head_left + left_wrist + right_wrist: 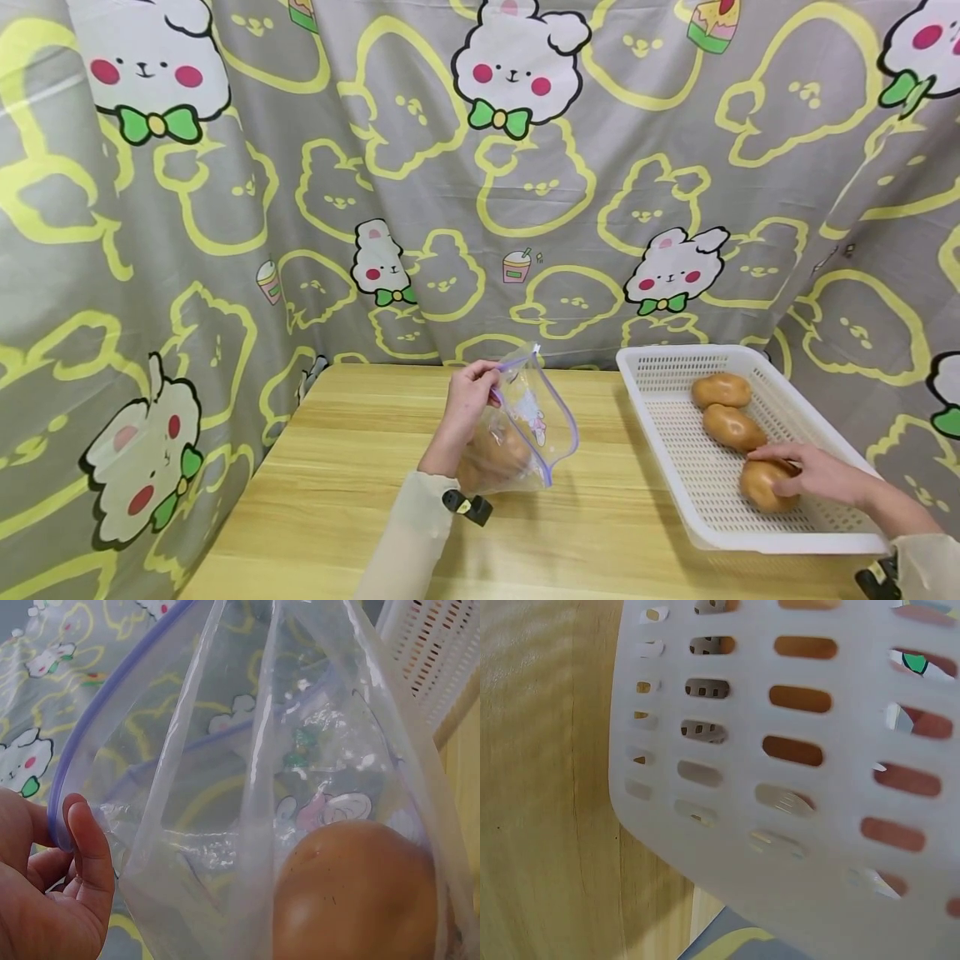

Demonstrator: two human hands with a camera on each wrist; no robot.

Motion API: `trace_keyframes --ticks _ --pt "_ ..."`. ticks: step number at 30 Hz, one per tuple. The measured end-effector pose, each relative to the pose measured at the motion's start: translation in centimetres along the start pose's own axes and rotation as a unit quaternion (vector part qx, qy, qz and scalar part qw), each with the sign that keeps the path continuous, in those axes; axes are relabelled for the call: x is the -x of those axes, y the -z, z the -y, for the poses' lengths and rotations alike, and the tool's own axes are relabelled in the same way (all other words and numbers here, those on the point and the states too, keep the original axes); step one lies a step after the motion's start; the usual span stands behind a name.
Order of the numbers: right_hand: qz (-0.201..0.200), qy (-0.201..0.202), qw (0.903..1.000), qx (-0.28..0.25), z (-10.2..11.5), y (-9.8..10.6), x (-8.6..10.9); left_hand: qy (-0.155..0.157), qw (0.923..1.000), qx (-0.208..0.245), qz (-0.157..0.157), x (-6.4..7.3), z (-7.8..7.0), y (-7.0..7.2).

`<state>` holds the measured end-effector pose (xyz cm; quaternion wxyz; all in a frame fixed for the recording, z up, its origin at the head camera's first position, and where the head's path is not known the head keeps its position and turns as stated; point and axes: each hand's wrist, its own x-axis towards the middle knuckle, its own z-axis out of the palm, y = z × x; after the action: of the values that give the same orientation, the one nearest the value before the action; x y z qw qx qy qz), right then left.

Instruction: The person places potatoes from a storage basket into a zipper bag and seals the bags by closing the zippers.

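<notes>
Grip first: the right grip (813, 477) has its fingers curled over the nearest potato (763, 492), down at four o'clock in the head view, inside the white basket (787, 543); from the right wrist, the slotted wall hides most of that hold. Over at six o'clock, the left grip (467, 400) pinches the purple rim (69, 746) of a clear zip bag (534, 412), whose mouth gapes towards three o'clock.

Trouble spots, then! That rim is pinched on one side only, so the far edge could fold inwards; a nudge or a sag in the thin plastic would do it. The nearest potato looks slick, so a shallow hold from above might let it roll loose, and a low lift could clip the basket wall on its nine o'clock side.

Lovely shine on that potato: tan-brown, plump, rounded, partly covered by fingers. At its eleven o'clock sits a middle potato (733, 427), with a far potato (722, 389) just beyond. Inside the bag, a bagged potato (356, 900) shows small dark marks up close. Under it all runs the wooden counter (352, 467), and at twelve o'clock hangs a rabbit-print curtain (525, 192).
</notes>
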<state>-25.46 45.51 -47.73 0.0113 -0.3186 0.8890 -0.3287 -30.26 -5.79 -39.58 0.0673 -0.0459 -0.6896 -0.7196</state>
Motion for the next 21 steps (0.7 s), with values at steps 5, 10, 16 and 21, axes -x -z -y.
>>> trace_keyframes --ticks 5,10,16,21 --pt "-0.016 -0.003 0.9998 0.008 0.2 -0.3 0.0 -0.012 0.9999 -0.009 0.003 1.4 -2.0 -0.1" --pt "-0.013 -0.037 0.9992 0.003 0.4 -0.3 0.0 -0.014 0.9999 -0.005 0.004 2.0 -2.9 -0.3" --pt "-0.002 -0.022 0.9998 0.001 0.2 -0.1 0.2 -0.005 1.0 -0.004 0.002 2.1 -3.0 -0.3" --pt "0.002 -0.008 1.0 0.005 -0.1 -0.2 0.3 -0.004 1.0 -0.006 0.003 2.1 -3.0 -0.3"
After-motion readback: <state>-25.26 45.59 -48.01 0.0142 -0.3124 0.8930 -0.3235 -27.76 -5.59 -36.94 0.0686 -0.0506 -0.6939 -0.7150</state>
